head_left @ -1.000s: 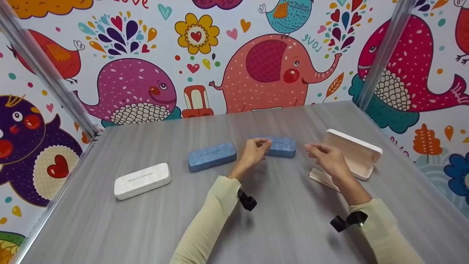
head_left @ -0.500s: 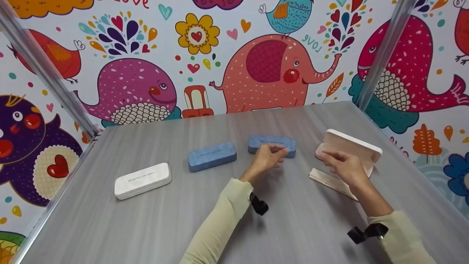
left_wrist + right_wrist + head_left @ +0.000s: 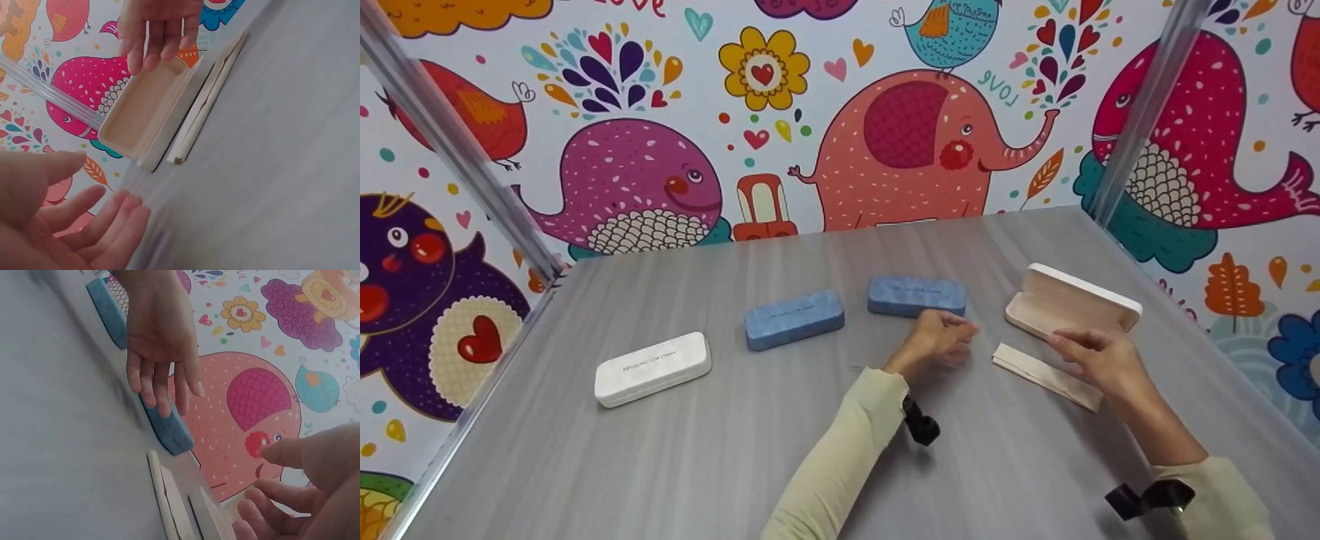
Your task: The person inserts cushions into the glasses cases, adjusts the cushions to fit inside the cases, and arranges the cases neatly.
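My left hand [image 3: 934,341] hovers in front of the right-hand blue glasses case [image 3: 916,295], fingers loosely bent and holding nothing. To its right, my right hand [image 3: 1106,365] is also bare of any object, held above the table near an open white glasses case [image 3: 1054,301] with a beige lining. A folded beige cloth [image 3: 1044,376] lies between the hands, in front of that case. In the left wrist view the open case [image 3: 143,115] and the cloth [image 3: 205,107] lie side by side. Part of the case's right end is hidden behind my right hand.
Another blue glasses case [image 3: 795,320] stands closed left of the first. Farther left is a closed white glasses case [image 3: 652,370]. The grey table [image 3: 660,472] ends at patterned walls [image 3: 840,150] with metal posts [image 3: 1147,112] at the corners.
Both hands have moved right and toward the near side, uncovering the right-hand blue case and the cloth. The cases and cloth have stayed in place.
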Action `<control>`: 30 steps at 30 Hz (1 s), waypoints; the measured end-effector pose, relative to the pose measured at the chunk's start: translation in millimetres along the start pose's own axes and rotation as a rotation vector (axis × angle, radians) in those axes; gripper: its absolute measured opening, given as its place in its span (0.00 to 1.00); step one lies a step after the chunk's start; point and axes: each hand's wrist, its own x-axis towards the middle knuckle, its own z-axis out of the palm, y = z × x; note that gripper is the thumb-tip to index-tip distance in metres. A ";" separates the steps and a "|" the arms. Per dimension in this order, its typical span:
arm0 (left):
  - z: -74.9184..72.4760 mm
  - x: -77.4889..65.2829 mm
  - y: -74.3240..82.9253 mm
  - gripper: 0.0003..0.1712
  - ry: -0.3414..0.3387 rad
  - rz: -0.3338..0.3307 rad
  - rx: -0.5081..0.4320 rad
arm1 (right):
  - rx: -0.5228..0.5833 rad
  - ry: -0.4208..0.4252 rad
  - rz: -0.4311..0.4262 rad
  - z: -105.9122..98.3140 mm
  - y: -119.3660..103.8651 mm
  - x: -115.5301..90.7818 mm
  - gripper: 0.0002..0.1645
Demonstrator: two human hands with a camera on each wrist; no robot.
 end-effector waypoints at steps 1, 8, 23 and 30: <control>2.1 0.9 -0.3 0.10 -0.001 -0.014 -0.005 | -0.001 -0.009 0.011 -1.3 2.3 0.6 0.38; 16.3 8.0 -2.2 0.10 0.019 -0.054 0.012 | 0.003 -0.087 0.129 -13.1 15.3 4.9 0.40; 40.2 19.0 6.6 0.08 0.080 -0.096 0.248 | -0.016 -0.200 0.250 -35.5 36.0 12.9 0.32; 43.2 17.3 9.6 0.10 0.069 -0.068 0.334 | -0.066 -0.224 0.290 -40.7 42.2 15.6 0.34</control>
